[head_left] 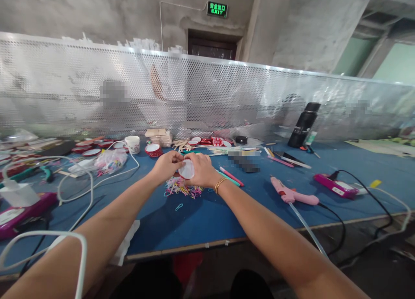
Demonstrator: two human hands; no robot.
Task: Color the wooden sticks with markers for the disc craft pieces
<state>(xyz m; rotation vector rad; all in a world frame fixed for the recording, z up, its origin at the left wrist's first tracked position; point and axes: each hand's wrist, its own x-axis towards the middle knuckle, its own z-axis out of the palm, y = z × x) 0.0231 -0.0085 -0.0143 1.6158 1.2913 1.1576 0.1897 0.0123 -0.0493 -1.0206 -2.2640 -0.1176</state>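
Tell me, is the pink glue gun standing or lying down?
Lying down: the pink glue gun rests on its side on the blue table; left hand and right hand hold a white disc.

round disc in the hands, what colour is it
White; the round disc shows best in the head view, pinched between left hand and right hand.

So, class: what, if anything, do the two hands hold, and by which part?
A white round disc, held by its rim: the left hand grips its left edge, the right hand its right edge, above coloured elastic bands.
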